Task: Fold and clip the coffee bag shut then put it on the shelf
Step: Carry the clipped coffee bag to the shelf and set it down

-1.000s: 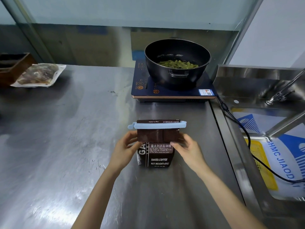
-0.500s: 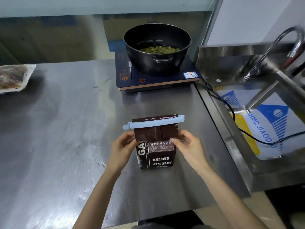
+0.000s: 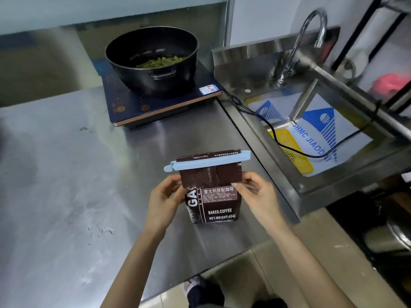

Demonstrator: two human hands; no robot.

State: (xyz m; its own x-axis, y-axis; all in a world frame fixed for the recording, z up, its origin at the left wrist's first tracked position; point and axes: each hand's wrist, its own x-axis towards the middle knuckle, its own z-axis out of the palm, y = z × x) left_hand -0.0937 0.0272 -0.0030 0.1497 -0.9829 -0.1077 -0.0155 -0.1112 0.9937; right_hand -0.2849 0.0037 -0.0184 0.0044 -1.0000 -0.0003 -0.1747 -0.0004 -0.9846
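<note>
**Bag clipped, shelving pending**

The bag [image 3: 213,196] stands on the steel counter [image 3: 66,174], in front of the pot [image 3: 153,61], unmoved over the last second. Left hand [image 3: 163,202] and right hand [image 3: 258,200] stay closed on its sides. The smooth blue plastic clip [image 3: 208,163] spans the folded, creased foil top. No shelf is plainly visible.

The coffee bag [image 3: 213,205] stands upright on the counter [image 3: 66,174], near its front right corner. The clip [image 3: 206,163] lies across the bag's folded top. The left hand [image 3: 164,201] is at the bag's left side, the right hand [image 3: 258,196] at its right. Behind the bag sits the cooktop [image 3: 160,103], with the pot [image 3: 153,61] on it. The sink [image 3: 311,121] lies right of the bag.
</note>
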